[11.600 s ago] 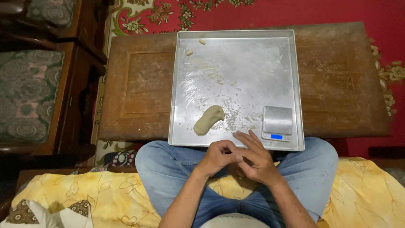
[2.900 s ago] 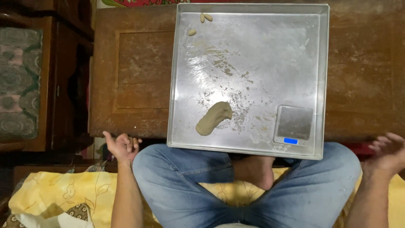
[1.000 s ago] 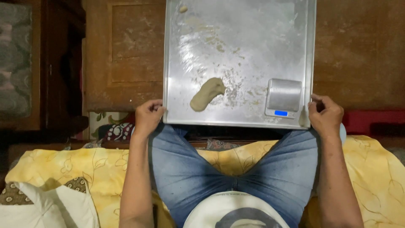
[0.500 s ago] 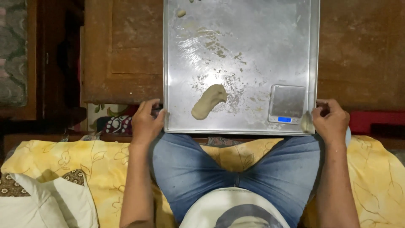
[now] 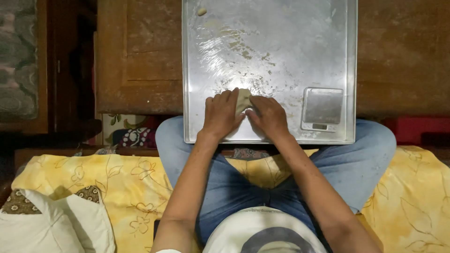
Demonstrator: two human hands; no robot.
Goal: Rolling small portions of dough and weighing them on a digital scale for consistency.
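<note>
- Fingers [image 5: 225, 105] of the left hand [image 5: 221, 115] lie curved, palm down, over the left side of a beige dough lump [image 5: 243, 99]; fingertips touch it, not wrapped round it.
- Right hand [image 5: 268, 117]: fingers bent, tips pressed against the lump's right and lower side. Hands meet at the dough, lump pinched between them.
- Only the top of the dough shows between the two hands; the rest is covered, so its shape can't be told.
- Dough sits on the metal tray [image 5: 347, 70], near the front edge, a bit left of centre.
- Tray surface smeared with flour and dough crumbs [image 5: 239, 47]; one small dough bit [image 5: 201, 11] at the far left corner.
- Small digital scale [image 5: 321, 109] on the tray's front right corner, near the right hand, not touching it.
- Tray rests on a worn wooden table [image 5: 136, 61], its front edge overhanging the person's lap.
- Person sits in blue jeans [image 5: 365, 159] on a yellow floral sheet [image 5: 117, 182]; white pillow [image 5: 61, 220] at lower left.
</note>
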